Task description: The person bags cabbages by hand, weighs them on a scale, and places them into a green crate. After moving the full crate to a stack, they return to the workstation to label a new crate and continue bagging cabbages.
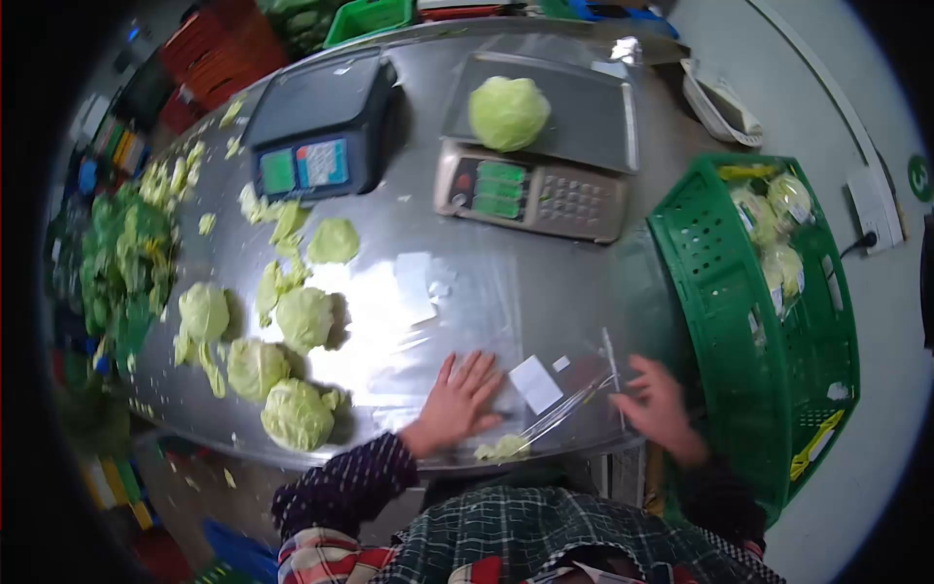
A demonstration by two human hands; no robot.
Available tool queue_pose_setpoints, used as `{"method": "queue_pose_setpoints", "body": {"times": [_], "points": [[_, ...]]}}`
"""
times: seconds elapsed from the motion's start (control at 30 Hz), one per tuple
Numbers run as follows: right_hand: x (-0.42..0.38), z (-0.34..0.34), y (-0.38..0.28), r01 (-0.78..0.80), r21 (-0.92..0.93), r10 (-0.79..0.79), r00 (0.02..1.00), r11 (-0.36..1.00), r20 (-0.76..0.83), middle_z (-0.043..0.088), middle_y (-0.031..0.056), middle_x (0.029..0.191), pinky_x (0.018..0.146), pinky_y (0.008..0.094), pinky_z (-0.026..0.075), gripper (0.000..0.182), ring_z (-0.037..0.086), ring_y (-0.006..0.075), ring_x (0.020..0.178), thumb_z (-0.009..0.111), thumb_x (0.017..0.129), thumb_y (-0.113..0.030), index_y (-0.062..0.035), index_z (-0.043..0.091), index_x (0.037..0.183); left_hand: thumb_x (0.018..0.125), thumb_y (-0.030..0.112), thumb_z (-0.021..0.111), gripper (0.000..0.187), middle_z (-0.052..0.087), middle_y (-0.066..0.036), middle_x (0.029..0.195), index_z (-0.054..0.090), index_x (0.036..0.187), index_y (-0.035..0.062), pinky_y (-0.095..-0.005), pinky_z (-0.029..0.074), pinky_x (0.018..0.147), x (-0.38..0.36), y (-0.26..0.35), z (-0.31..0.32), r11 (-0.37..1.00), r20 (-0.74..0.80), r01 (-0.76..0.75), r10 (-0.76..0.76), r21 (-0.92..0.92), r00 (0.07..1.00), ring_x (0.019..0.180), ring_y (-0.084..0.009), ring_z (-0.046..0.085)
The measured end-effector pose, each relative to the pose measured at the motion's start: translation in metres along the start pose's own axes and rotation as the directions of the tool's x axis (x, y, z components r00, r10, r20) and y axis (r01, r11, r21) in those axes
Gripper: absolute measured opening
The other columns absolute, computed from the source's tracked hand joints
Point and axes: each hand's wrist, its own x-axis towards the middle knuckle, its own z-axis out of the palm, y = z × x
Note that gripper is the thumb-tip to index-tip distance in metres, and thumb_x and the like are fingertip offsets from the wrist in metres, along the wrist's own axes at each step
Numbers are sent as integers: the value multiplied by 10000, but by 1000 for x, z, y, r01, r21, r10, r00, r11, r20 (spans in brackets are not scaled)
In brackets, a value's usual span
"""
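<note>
My left hand (460, 397) lies flat with fingers spread on clear plastic film (491, 292) over the steel table. By the film's raised, creased right edge, my right hand (660, 407) is slightly blurred, its thumb and fingers apart. Between the hands are a white paper label (535, 383) and a small white scrap (561, 363). Cabbage scraps (503, 448) lie at the front edge below my left hand. Trimmed cabbages stand to the left, among them one near the front (297, 415) and another behind it (305, 318).
One cabbage (509, 113) rests on the silver scale (535, 190); a dark blue scale (316, 127) stands left of it. On the right, a green crate (710, 282) holds several wrapped cabbages (778, 214). Loose green leaves (126, 248) pile up at the far left.
</note>
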Motion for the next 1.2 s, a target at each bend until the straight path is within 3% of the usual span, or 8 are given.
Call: {"method": "queue_pose_setpoints", "body": {"times": [0.27, 0.43, 0.57, 0.77, 0.87, 1.03, 1.1, 1.2], "points": [[61, 107, -55, 210, -149, -195, 975, 966, 110, 551, 135, 1136, 604, 271, 488, 529, 594, 187, 775, 715, 766, -105, 5, 500, 1236, 759, 427, 672, 663, 371, -171, 1423, 491, 1293, 78, -502, 208, 1099, 15, -68, -52, 969, -311, 156, -91, 191, 946, 1355, -341, 275], [42, 119, -45, -198, 285, 127, 960, 938, 249, 619, 91, 964, 653, 239, 492, 405, 604, 113, 771, 656, 845, -120, 36, 514, 1190, 692, 354, 783, 755, 441, -230, 1343, 464, 1284, 11, -470, 326, 1035, -175, -124, -101, 746, -748, 656, -500, -115, 436, 1249, -384, 412], [19, 184, -110, -288, 224, 133, 839, 931, 527, 636, 90, 912, 685, 246, 497, 402, 615, 117, 808, 670, 848, -152, 38, 530, 1173, 654, 366, 819, 964, 435, -273, 1324, 328, 1336, -105, -382, 410, 986, -261, -180, -102, 249, -285, 613, -958, -750, 39, 1165, -330, 506], [13, 260, -206, -112, 323, -155, 701, 940, 696, 634, 103, 932, 713, 250, 502, 454, 618, 125, 813, 696, 832, -180, 32, 530, 1198, 716, 252, 776, 798, 528, -188, 1235, 364, 1325, -57, -334, 476, 915, -262, -205, -78, 101, -81, 134, -986, -986, 147, 1120, -279, 556], [18, 269, -211, -222, 388, -158, 656, 895, 738, 620, 127, 1016, 743, 266, 510, 495, 629, 161, 868, 665, 863, -234, 9, 488, 1256, 800, 184, 665, 628, 542, -134, 1225, 379, 1334, 19, -363, 530, 833, -277, -206, -73, -189, 45, -445, -948, -875, 315, 1073, -249, 585], [45, 276, -204, -434, 705, -244, 727, 561, 642, 497, 201, 1294, 942, 439, 454, 752, 534, 309, 1147, 493, 880, -576, -58, 334, 1401, 704, 207, 736, 845, 471, -139, 1304, 297, 1402, 21, -360, 442, 951, -224, -142, -153, 150, -241, -204, -794, -967, 559, 1187, -246, 495], [57, 263, -220, -561, 827, -174, 811, 40, 559, 427, 171, 1381, 994, 538, 380, 759, 451, 337, 1235, 456, 861, -631, -102, 361, 1397, 699, 216, 766, 926, 335, -140, 1429, 245, 1449, 64, -363, 428, 968, -195, -125, -160, 187, -245, -164, -591, -969, 768, 1232, -264, 450], [70, 239, -208, -466, 848, -69, 883, -252, 465, 377, 114, 1435, 1006, 610, 322, 719, 383, 368, 1291, 405, 868, -639, -154, 373, 1398, 752, 202, 748, 803, 366, -135, 1416, 320, 1418, 68, -385, 465, 917, -152, -114, -157, 232, -193, -77, -530, -970, 826, 1193, -297, 484]]}}
